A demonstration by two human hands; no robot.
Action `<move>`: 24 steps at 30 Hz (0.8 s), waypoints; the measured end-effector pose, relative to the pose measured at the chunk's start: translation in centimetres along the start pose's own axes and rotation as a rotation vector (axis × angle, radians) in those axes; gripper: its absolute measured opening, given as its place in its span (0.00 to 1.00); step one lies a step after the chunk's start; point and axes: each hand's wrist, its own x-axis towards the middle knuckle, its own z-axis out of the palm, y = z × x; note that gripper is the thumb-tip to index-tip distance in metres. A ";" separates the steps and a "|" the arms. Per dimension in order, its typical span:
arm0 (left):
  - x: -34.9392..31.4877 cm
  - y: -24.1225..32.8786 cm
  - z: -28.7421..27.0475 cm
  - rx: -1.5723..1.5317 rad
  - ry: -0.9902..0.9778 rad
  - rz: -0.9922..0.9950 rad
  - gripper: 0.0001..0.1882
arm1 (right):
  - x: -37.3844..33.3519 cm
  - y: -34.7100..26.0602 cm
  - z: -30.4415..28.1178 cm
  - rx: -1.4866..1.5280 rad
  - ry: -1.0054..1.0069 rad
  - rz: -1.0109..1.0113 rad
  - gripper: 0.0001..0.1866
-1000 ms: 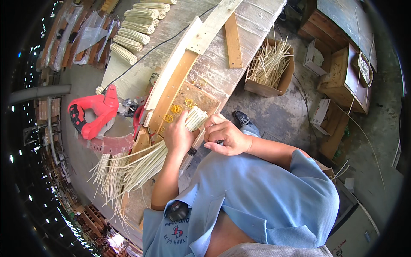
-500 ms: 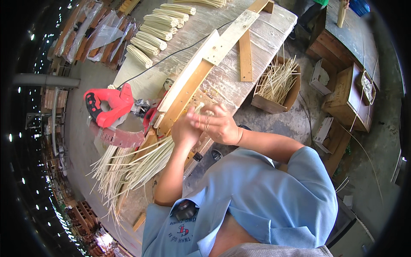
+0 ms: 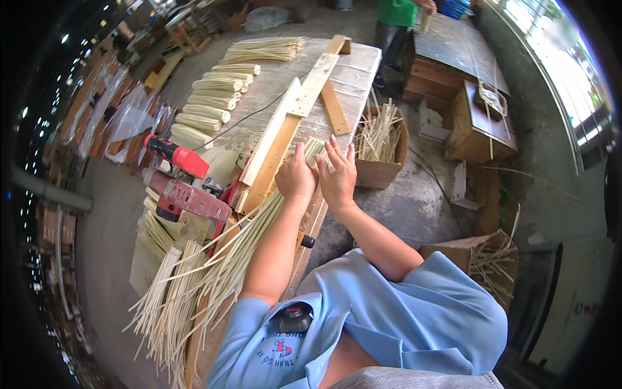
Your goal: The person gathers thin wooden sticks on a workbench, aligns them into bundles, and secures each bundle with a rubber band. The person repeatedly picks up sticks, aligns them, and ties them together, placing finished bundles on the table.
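A bundle of long pale cane sticks [image 3: 260, 223] runs slantwise beneath my left forearm. My left hand [image 3: 297, 175] is closed around it near the far end, thumb up. The bundle's tips [image 3: 315, 148] show just beyond that hand. Close on the right, my right hand [image 3: 338, 178] is open, fingers spread and pointing away from me, its palm turned toward the bundle; whether it touches the sticks I cannot tell. Left of my hands stands a red and black mitre saw [image 3: 188, 188], its arm raised. A wooden fence [image 3: 269, 155] stretches from the saw along the bench.
Several tied stick bundles [image 3: 210, 102] lie in a row on the far left of the bench [image 3: 359, 61]. Loose long sticks [image 3: 175, 292] spread over its near left. A carton of offcuts [image 3: 379, 172] stands right, another box [image 3: 453, 259] nearer me. A person in green [image 3: 395, 16] stands far off.
My hands, pressed together and blurred before, have come apart, the right one spreading its fingers. The saw's arm stands higher. My view has shifted, with more of the far room showing.
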 end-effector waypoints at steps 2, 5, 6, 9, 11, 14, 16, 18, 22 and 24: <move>-0.7 -0.3 0.6 -0.027 -0.029 0.012 0.24 | -0.8 -0.7 -0.6 0.039 0.005 0.145 0.22; -2.2 -0.5 1.3 0.020 -0.038 0.059 0.25 | -1.7 -1.5 -1.6 0.144 0.031 0.393 0.21; -2.3 -0.6 1.5 0.051 -0.051 0.066 0.27 | -2.0 -1.6 -2.1 0.177 0.025 0.458 0.21; -2.6 -1.5 2.4 0.036 -0.029 0.099 0.28 | -2.4 -2.0 -2.6 0.201 0.023 0.582 0.19; -2.9 -1.2 2.4 0.031 -0.054 0.098 0.29 | -2.2 -1.3 -2.8 0.240 0.015 0.699 0.19; -3.1 0.1 2.4 0.014 -0.093 0.125 0.30 | -2.4 1.6 -2.6 0.563 0.100 0.564 0.18; -2.5 -0.8 2.2 0.004 -0.105 0.102 0.35 | -2.7 1.3 -1.9 0.826 0.030 0.599 0.19; -2.0 -2.6 2.1 0.003 -0.107 0.054 0.34 | -2.3 -0.3 -2.1 0.988 -0.141 0.732 0.19; -2.2 -1.8 1.8 0.020 -0.177 0.044 0.29 | -0.8 3.4 -3.0 1.138 -0.169 0.966 0.12; -2.5 -1.1 1.9 0.003 -0.229 0.077 0.27 | 0.3 8.1 -4.0 1.079 -0.401 0.864 0.09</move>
